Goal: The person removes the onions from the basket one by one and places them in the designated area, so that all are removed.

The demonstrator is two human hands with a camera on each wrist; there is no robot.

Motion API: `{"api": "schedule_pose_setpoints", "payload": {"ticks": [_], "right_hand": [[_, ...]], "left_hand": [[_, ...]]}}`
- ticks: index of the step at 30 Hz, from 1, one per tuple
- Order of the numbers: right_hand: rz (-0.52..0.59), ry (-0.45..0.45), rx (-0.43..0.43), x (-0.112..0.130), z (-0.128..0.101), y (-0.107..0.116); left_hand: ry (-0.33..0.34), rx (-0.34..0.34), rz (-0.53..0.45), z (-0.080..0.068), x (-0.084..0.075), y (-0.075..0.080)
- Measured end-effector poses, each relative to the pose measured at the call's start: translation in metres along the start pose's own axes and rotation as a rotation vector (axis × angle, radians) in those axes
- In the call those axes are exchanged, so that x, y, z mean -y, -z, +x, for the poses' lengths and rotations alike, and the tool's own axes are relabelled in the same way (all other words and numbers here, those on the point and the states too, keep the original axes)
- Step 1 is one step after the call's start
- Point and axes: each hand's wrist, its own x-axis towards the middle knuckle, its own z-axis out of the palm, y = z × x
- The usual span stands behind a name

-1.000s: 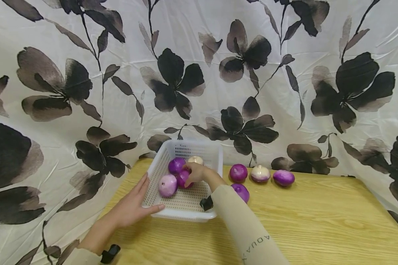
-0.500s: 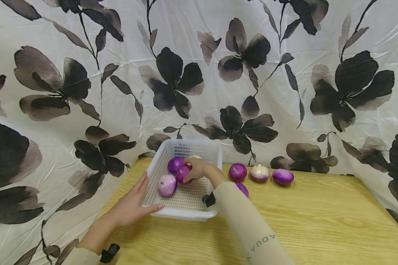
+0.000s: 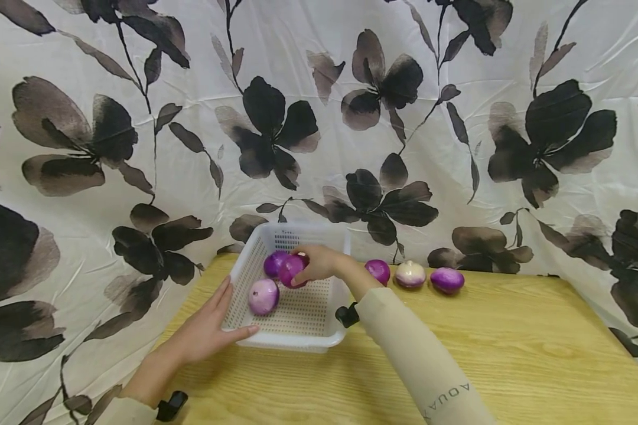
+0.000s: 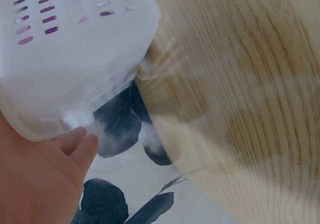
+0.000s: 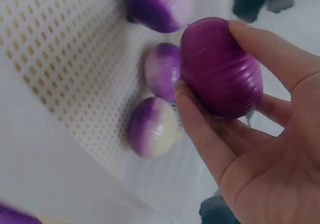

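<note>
My right hand (image 3: 319,264) grips a red onion (image 3: 292,271) above the inside of a white perforated plastic basket (image 3: 292,340). In the right wrist view, thumb and fingers pinch this deep purple onion (image 5: 220,67) from both sides, raised over the others. Two more onions show in the basket from above: a pale lilac one (image 3: 263,297) and a purple one (image 3: 275,264). A half-white, half-purple onion (image 5: 154,126) appears in the right wrist view. My left hand (image 3: 204,327) rests against the basket's left side, fingers straight, thumb along the front rim.
Right of the basket, a purple onion (image 3: 377,271), a white-topped one (image 3: 410,274) and another purple one (image 3: 448,280) stand in a row on the wooden table (image 3: 510,342). A flowered cloth (image 3: 298,147) hangs behind and at the left.
My right hand has taken hold of the red onion and lifted it slightly. Its sleeve now covers the front onion beside the basket. My left hand keeps its place on the basket.
</note>
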Motion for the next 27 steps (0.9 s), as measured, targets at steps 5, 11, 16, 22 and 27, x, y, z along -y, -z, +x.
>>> {"api": "schedule_pose_setpoints", "payload": {"ticks": [5,11,16,22,27], "right_hand": [[0.186,0.022,-0.016,-0.001,-0.013,0.007],[0.292,0.034,-0.071,-0.008,-0.031,0.011],[0.347,0.015,-0.1,-0.017,-0.05,0.012],[0.378,-0.006,-0.132,-0.033,-0.069,0.008],[0.389,-0.017,-0.167,-0.044,-0.082,0.005]], "left_hand": [[-0.001,-0.003,0.004,0.0,0.002,-0.001],[-0.013,-0.006,0.018,0.001,0.003,0.002],[-0.016,-0.003,0.025,0.001,0.003,0.005],[-0.014,0.001,0.022,0.001,0.005,0.001],[-0.008,-0.004,0.022,0.001,0.004,0.0]]}}
